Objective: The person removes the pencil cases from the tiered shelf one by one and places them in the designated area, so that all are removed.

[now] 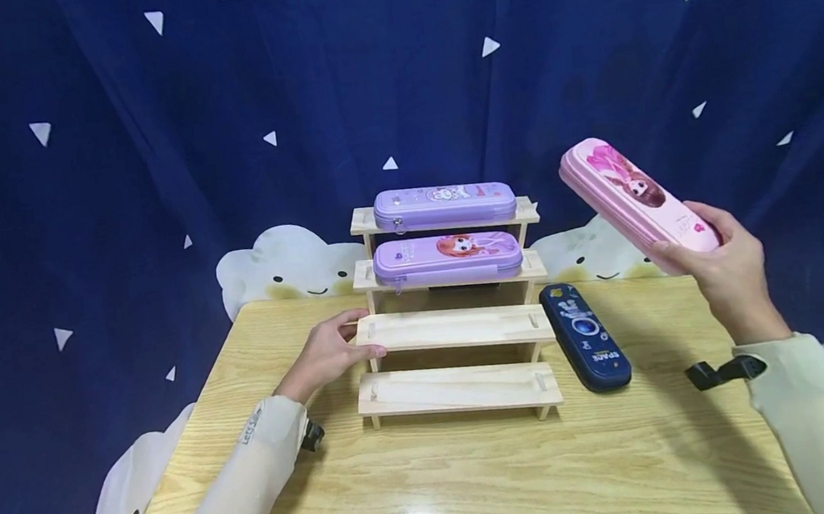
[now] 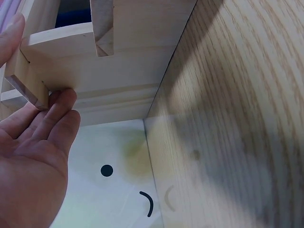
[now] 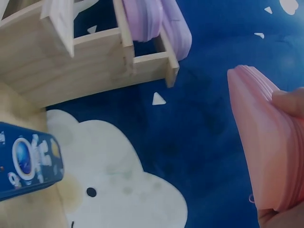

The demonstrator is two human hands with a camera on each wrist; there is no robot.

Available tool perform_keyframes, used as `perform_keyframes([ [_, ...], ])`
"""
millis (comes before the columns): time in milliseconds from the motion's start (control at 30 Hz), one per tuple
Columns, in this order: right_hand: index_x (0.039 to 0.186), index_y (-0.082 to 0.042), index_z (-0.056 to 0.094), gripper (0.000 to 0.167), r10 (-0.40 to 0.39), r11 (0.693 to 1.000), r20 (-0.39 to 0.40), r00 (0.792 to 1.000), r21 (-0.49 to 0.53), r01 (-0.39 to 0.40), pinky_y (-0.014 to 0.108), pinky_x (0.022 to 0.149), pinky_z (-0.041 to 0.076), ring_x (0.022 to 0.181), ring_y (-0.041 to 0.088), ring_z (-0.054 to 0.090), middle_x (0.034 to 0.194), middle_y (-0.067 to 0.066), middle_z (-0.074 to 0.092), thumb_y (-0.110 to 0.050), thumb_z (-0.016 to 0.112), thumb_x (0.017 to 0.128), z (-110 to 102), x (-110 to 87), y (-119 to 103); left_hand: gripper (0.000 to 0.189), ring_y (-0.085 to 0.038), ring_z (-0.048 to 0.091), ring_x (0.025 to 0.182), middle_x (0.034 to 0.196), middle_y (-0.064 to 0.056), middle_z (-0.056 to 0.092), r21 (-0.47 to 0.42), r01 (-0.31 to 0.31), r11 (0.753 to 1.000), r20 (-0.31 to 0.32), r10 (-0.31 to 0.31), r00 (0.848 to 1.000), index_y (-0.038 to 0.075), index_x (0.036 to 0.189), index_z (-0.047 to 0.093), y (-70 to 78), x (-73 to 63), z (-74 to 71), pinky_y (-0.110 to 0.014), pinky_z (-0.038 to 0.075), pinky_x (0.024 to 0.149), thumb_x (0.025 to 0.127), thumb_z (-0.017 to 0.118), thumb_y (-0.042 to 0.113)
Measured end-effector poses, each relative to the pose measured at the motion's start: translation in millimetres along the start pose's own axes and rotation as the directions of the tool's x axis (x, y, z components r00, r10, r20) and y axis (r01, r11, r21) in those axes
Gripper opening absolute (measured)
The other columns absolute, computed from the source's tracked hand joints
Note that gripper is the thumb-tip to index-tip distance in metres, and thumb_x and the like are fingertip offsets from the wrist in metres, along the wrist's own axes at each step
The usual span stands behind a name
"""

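Observation:
My right hand [image 1: 737,277] grips the lower end of a pink pencil case [image 1: 628,197] with a girl printed on its lid. The case is held tilted in the air, right of a four-tier wooden stand [image 1: 463,387]. My left hand [image 1: 326,351] pinches the left end of the stand's second tier from the bottom, thumb above and fingers curled underneath, as the left wrist view shows. On the top tier lies a purple pencil case [image 1: 478,204] with a bunny print. Another purple pencil case [image 1: 420,263], with a red-haired girl, lies one tier down.
A dark blue space-print pencil case [image 1: 586,339] lies on the wooden table [image 1: 436,489], just right of the stand. Behind hangs a dark blue curtain [image 1: 332,73] with white triangles and printed clouds [image 1: 288,262].

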State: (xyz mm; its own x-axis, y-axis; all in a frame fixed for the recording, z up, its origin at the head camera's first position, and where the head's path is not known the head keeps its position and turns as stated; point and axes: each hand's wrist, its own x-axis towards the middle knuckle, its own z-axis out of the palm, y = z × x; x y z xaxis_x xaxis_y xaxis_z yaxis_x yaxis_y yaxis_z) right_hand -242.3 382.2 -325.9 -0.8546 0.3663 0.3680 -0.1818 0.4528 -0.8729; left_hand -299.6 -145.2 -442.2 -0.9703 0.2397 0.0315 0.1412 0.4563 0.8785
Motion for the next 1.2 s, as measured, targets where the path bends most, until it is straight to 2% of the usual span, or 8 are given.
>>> perform_keyframes([
  [133, 0.149, -0.022, 0.050, 0.073, 0.054, 0.997, -0.044, 0.998, -0.057, -0.056, 0.003, 0.081, 0.040, 0.109, 0.001, 0.046, 0.127, -0.017, 0.053, -0.019, 0.083, 0.084, 2, 0.3, 11, 0.084, -0.037, 0.055, 0.137, 0.147, -0.016, 0.058, 0.009, -0.005, 1.000, -0.002, 0.005, 1.000, 0.018, 0.144, 0.055, -0.3, 0.3, 0.1, -0.053, 0.043, 0.117, 0.071, 0.093, 0.033],
  [400, 0.145, -0.021, 0.055, 0.071, 0.149, 0.986, -0.129, 0.980, -0.050, -0.156, 0.003, 0.080, 0.038, 0.102, -0.003, 0.049, 0.118, -0.021, 0.058, -0.018, 0.085, 0.080, 8, -1.9, 33, 0.083, -0.037, 0.054, 0.138, 0.147, -0.017, 0.058, -0.006, -0.003, 1.000, -0.001, 0.003, 1.000, 0.019, 0.144, 0.055, -0.7, 0.8, 0.9, -0.054, 0.042, 0.118, 0.071, 0.093, 0.032],
  [533, 0.146, -0.024, 0.054, 0.072, 0.175, 0.969, -0.145, 0.974, -0.147, -0.196, 0.007, 0.083, 0.036, 0.102, -0.003, 0.047, 0.124, -0.013, 0.060, -0.026, 0.085, 0.080, 10, -4.2, 45, 0.084, -0.036, 0.055, 0.137, 0.145, -0.017, 0.059, -0.009, -0.002, 1.000, 0.001, 0.002, 1.000, 0.019, 0.144, 0.055, 0.0, 0.4, 0.4, -0.052, 0.043, 0.117, 0.071, 0.093, 0.033],
  [667, 0.149, -0.023, 0.051, 0.076, 0.198, 0.944, -0.136, 0.971, -0.240, -0.226, 0.012, 0.087, 0.034, 0.112, 0.006, 0.049, 0.141, 0.002, 0.058, -0.034, 0.083, 0.082, 14, -8.9, 59, 0.084, -0.035, 0.056, 0.137, 0.144, -0.016, 0.060, -0.014, 0.003, 1.000, -0.002, -0.003, 1.000, 0.019, 0.144, 0.055, 0.1, 0.4, -0.3, -0.052, 0.043, 0.117, 0.070, 0.093, 0.032],
  [800, 0.153, -0.020, 0.044, 0.080, 0.229, 0.927, -0.103, 0.968, -0.282, -0.249, 0.018, 0.092, 0.036, 0.125, 0.020, 0.048, 0.152, 0.012, 0.052, -0.041, 0.079, 0.085, 18, -15.9, 75, 0.083, -0.035, 0.056, 0.137, 0.144, -0.016, 0.061, -0.018, 0.002, 1.000, -0.001, -0.002, 1.000, 0.020, 0.144, 0.055, 0.0, 0.7, -0.6, -0.052, 0.044, 0.116, 0.071, 0.093, 0.032],
  [967, 0.154, -0.014, 0.042, 0.080, 0.245, 0.917, -0.097, 0.965, -0.299, -0.263, 0.022, 0.095, 0.037, 0.129, 0.028, 0.048, 0.152, 0.015, 0.052, -0.040, 0.076, 0.087, 21, -23.0, 92, 0.083, -0.035, 0.056, 0.136, 0.143, -0.016, 0.061, -0.013, -0.002, 1.000, -0.001, 0.002, 1.000, 0.019, 0.144, 0.055, -0.7, 0.6, -0.6, -0.051, 0.045, 0.116, 0.071, 0.093, 0.032],
  [1200, 0.151, -0.012, 0.045, 0.077, 0.268, 0.909, -0.129, 0.955, -0.295, -0.295, 0.024, 0.097, 0.038, 0.128, 0.027, 0.050, 0.149, 0.014, 0.055, -0.037, 0.077, 0.086, 28, -28.7, 107, 0.084, -0.034, 0.057, 0.136, 0.143, -0.016, 0.061, -0.021, -0.001, 1.000, -0.006, 0.001, 1.000, 0.019, 0.144, 0.056, -1.0, -0.2, 0.1, -0.051, 0.044, 0.116, 0.070, 0.093, 0.033],
])
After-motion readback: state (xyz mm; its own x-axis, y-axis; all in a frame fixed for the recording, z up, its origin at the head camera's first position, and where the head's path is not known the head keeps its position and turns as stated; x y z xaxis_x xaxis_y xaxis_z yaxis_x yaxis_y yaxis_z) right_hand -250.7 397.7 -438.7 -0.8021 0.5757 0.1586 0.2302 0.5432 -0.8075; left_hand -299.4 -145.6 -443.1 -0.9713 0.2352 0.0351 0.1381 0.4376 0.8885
